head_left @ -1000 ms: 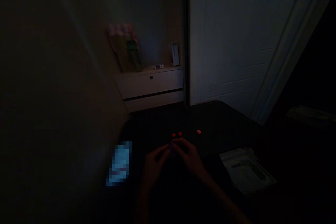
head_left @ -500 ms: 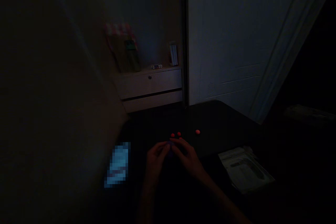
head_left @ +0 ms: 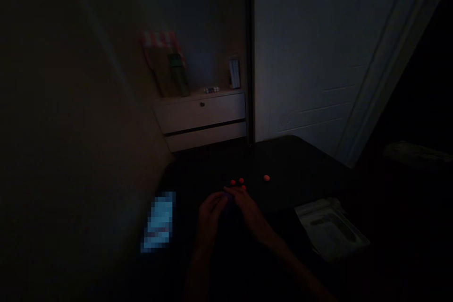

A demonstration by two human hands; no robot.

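In dim light, a small purple lump point(head_left: 229, 197) shows between my two hands at the near side of the dark table point(head_left: 300, 165). My left hand point(head_left: 210, 210) pinches it from the left, thumb and fingers closed around it. My right hand point(head_left: 247, 208) presses against its right and upper side, fingers together and bent over it; the thumb is hidden. Just beyond the fingertips lie small red balls point(head_left: 232, 182), several of them close together, one partly behind my right hand. A paler pink ball point(head_left: 266, 178) rests apart to their right.
A bright pixelated screen-like patch point(head_left: 159, 222) is at the left. A clear plastic bag point(head_left: 331, 229) lies at the right. Behind stands a drawer unit point(head_left: 205, 113) carrying a green bottle point(head_left: 179, 74) and other items, beside a pale door panel point(head_left: 311, 47).
My right hand's fingers have shifted slightly left over the purple lump, and the thumb is now out of sight. More of the nearest red ball shows. My left hand has barely moved.
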